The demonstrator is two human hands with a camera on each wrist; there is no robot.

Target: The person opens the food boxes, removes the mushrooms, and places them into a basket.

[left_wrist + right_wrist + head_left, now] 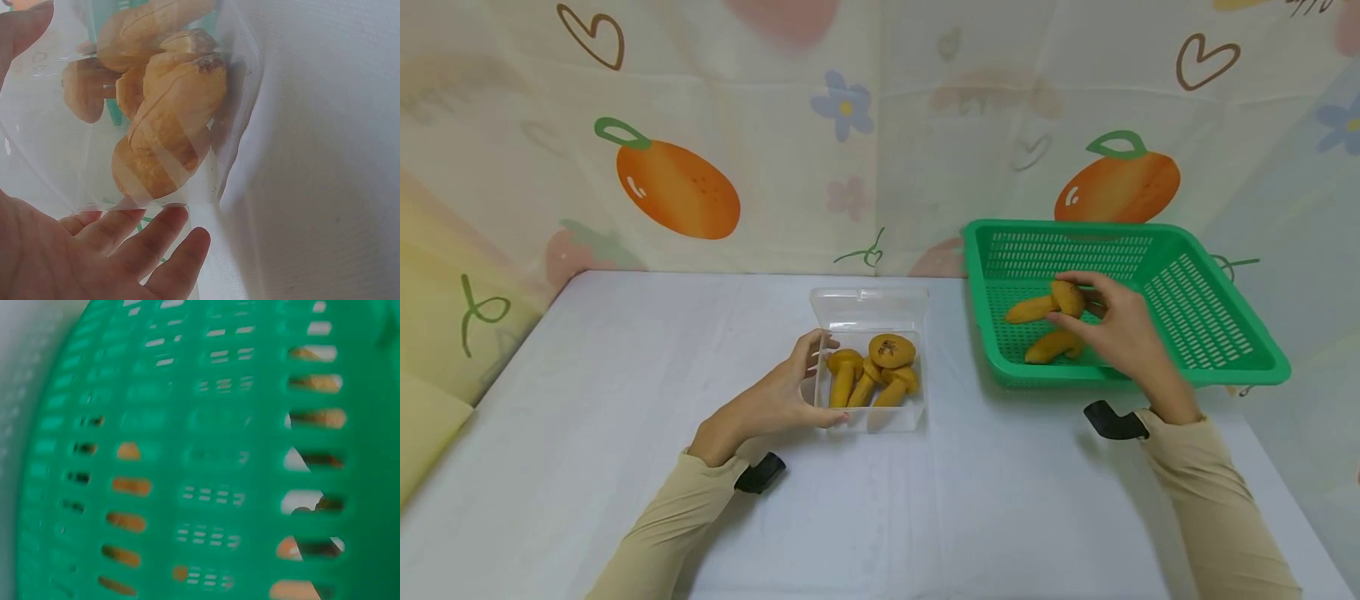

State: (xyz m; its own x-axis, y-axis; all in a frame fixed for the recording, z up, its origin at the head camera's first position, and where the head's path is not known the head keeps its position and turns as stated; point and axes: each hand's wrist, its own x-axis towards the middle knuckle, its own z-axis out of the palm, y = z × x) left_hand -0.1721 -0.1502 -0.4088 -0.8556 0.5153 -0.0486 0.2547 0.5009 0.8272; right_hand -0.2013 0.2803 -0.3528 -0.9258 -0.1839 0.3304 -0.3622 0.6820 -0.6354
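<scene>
My left hand (782, 392) holds the left side of a clear plastic box (919, 421), thumb at the near wall and fingers at the far side. Several yellow-brown mushrooms (892, 351) lie inside, and the left wrist view shows their stems (181, 106) through the box wall. Over the green basket (1240, 333), my right hand (1116, 321) pinches a mushroom (1067, 298) by its cap, the stem pointing left. Another mushroom (1051, 347) rests on the basket floor below. In the right wrist view the slotted basket wall (169, 475) hides most of that hand.
The box's transparent lid (871, 308) stands raised at its back edge. A white cloth covers the table (587, 400), with the basket at the back right. Behind it hangs a printed fabric backdrop (910, 167). Black wrist devices (762, 473) sit on both sleeves.
</scene>
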